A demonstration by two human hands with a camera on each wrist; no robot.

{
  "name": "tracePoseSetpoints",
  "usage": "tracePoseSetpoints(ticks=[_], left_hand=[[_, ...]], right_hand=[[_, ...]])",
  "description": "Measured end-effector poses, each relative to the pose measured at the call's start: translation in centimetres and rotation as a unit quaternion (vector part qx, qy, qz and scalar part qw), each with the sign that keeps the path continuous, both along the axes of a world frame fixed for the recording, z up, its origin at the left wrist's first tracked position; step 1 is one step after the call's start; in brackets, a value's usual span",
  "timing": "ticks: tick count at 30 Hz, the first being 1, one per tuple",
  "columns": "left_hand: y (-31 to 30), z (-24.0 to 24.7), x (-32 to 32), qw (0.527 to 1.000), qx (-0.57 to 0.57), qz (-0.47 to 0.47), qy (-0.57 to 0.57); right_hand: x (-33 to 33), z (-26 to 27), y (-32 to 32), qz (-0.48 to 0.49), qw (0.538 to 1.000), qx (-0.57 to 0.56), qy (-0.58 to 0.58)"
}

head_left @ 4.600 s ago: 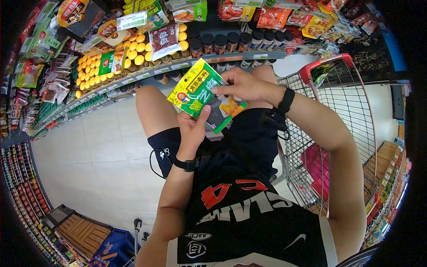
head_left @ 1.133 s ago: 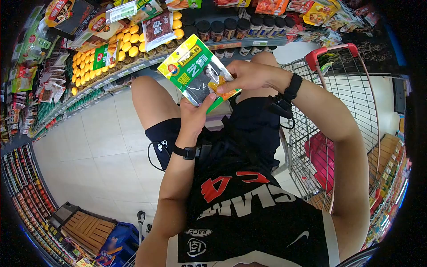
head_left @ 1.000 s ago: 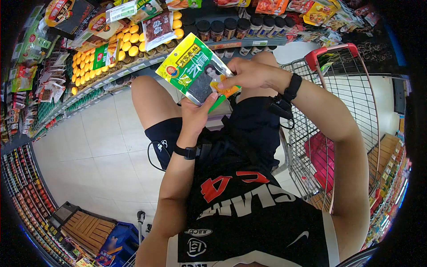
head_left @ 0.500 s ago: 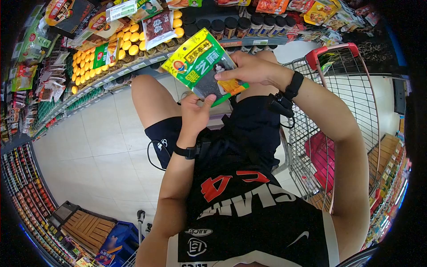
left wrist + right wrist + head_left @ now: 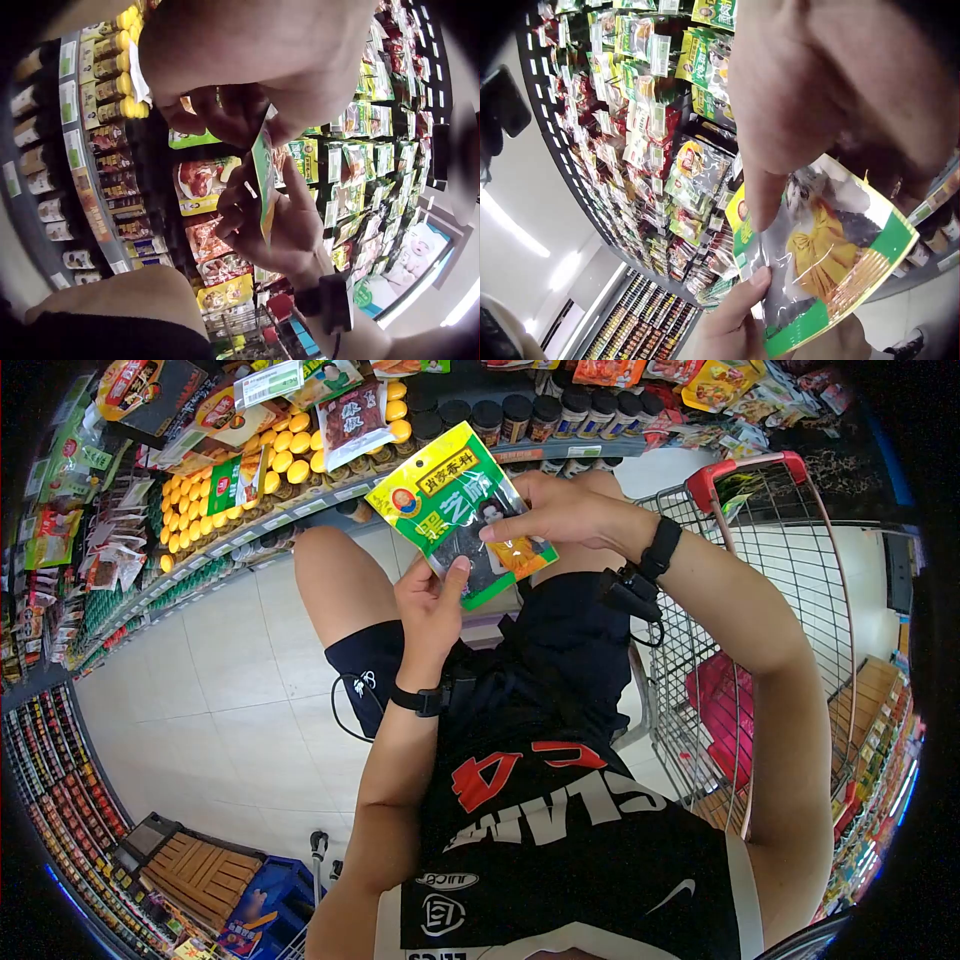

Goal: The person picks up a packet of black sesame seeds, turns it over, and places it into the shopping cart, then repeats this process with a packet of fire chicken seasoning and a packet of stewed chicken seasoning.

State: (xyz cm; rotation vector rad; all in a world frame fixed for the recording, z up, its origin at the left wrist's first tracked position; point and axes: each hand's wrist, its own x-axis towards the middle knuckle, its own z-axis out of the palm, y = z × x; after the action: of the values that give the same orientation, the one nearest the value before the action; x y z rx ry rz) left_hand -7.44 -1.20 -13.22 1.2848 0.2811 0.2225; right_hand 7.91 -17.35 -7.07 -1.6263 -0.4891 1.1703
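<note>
In the head view a yellow and green packet of black sesame seeds [image 5: 440, 472] is held up over the lap, its printed front facing the camera. My left hand [image 5: 430, 605] pinches its lower left edge, thumb on the front and fingers behind. The packet's right side is gripped by my right hand [image 5: 580, 515], whose thumb lies across the front beside the printed figure. Seen from the left wrist, the packet [image 5: 262, 176] stands almost edge-on between both hands. The right wrist view shows its dark seeds and shiny film up close.
A shelf of yellow-capped jars [image 5: 295, 442] and black-lidded jars [image 5: 515, 420] runs just beyond the knees. To the right stands a wire shopping cart [image 5: 790, 580] with a red-pink bag [image 5: 722, 710] in it. Pale floor tiles [image 5: 230, 690] lie to the left.
Compared with about a second ago, the packet sits slightly farther right and higher. The left thumb has shifted on its lower edge. Over the longer span, the packet has risen and turned a little.
</note>
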Motion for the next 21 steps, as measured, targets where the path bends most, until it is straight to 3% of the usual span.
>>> tracePoseSetpoints(ticks=[5, 8, 11, 14, 17, 21], left_hand=[[0.0, -0.2, -0.2, 1.0, -0.014, -0.004, 0.011], [-0.2, -0.1, -0.2, 1.0, -0.011, 0.006, -0.013], [-0.2, -0.2, -0.2, 1.0, 0.002, 0.013, -0.01], [0.0, 0.2, -0.5, 0.999, 0.045, 0.003, 0.016], [0.4, -0.4, -0.8, 0.998, 0.05, -0.012, 0.021], [0.6, -0.7, -1.0, 0.999, 0.015, -0.032, 0.001]], right_hand=[[-0.1, -2.1, -0.1, 0.0, 0.997, -0.003, -0.076], [-0.4, -1.5, 0.0, -0.002, 1.0, 0.011, -0.025], [-0.5, -2.2, 0.0, -0.011, 0.998, -0.005, -0.055], [-1.1, -0.8, 0.3, -0.016, 1.0, -0.021, 0.015], [-1.3, -2.1, 0.1, -0.033, 0.999, 0.026, -0.003], [-1.1, -3.2, 0.0, -0.043, 0.999, 0.001, -0.027]])
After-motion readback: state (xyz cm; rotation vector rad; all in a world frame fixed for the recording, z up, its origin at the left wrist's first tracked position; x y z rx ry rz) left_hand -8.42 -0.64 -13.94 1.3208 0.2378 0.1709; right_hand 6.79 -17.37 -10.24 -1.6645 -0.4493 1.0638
